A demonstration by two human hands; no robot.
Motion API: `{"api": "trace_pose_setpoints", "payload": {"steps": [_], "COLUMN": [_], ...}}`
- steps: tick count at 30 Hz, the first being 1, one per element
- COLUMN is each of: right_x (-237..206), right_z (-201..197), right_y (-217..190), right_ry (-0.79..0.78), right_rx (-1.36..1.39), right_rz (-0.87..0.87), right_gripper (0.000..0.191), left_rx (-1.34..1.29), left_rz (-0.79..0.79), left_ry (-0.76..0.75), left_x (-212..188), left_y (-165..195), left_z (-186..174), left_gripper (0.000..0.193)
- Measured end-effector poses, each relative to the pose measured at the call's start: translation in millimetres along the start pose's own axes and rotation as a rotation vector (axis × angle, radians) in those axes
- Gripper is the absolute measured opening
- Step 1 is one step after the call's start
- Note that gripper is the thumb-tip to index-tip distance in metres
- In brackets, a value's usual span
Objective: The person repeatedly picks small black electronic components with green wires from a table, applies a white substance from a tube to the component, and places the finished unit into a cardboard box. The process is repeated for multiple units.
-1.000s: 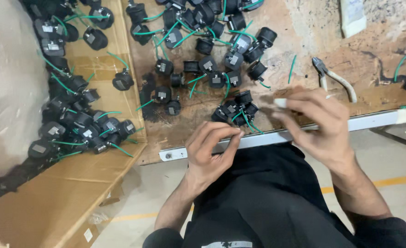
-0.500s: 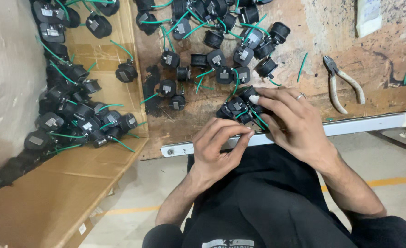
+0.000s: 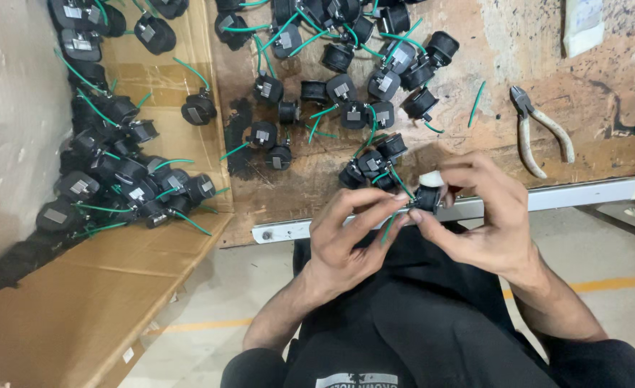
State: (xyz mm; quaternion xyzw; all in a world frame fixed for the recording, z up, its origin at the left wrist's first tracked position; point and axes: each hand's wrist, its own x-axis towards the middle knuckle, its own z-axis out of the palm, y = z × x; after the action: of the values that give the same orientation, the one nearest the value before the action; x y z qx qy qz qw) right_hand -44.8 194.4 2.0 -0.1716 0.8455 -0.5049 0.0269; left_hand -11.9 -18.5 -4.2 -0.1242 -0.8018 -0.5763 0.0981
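1. Black plastic socket part (image 3: 427, 196) with a green wire (image 3: 389, 226) — pinched in the right hand (image 3: 486, 223)'s fingertips, just over the workbench edge (image 3: 547, 197).
2. Left hand (image 3: 346, 237) fingers closed on the wire below the edge; likely light, rigid body, bendy lead — best gripped by the body.

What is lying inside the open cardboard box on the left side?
The cardboard box holds a heap of black round parts with green wires, and one part lies apart. The heap covers the bottom beneath it, and the far end is cut off.
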Motion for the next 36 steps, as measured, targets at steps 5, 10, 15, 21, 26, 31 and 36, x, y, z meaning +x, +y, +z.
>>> {"api": "trace_pose_setpoints", "payload": {"steps": [5, 10, 15, 21, 26, 31, 36], "right_x": [-4, -12, -14, -15, -23, -26, -25], "right_z": [3, 4, 4, -2, -3, -1, 3], "right_y": [2, 7, 7, 9, 17, 20, 14], "right_ry": [0.058, 0.058, 0.011, -0.12, -0.169, -0.157, -0.041], "right_rx": [0.066, 0.249, 0.385, 0.652, 0.806, 0.857, 0.611], "right_rz": [-0.009, 0.053, 0.08, 0.094, 0.276, 0.32, 0.172], "right_gripper": [0.043, 0.045, 0.042, 0.044, 0.05, 0.067, 0.047], "left_rx": [-0.039, -0.038, -0.061, -0.187, -0.229, -0.243, 0.028], "left_rz": [-0.064, -0.096, -0.109, -0.184, -0.173, -0.197, -0.024], "left_ry": [0.044, -0.026, -0.035, -0.032, -0.012, 0.117, 0.159], "left_x": [0, 1, 3, 0, -3, -6, -8], "left_y": [1, -1, -4, -7, -14, -16, -1], "left_z": [0, -6, -10, -9, -13, -18, -19], "left_gripper": [0.036, 0.03, 0.021, 0.017, 0.02, 0.025, 0.029]}}
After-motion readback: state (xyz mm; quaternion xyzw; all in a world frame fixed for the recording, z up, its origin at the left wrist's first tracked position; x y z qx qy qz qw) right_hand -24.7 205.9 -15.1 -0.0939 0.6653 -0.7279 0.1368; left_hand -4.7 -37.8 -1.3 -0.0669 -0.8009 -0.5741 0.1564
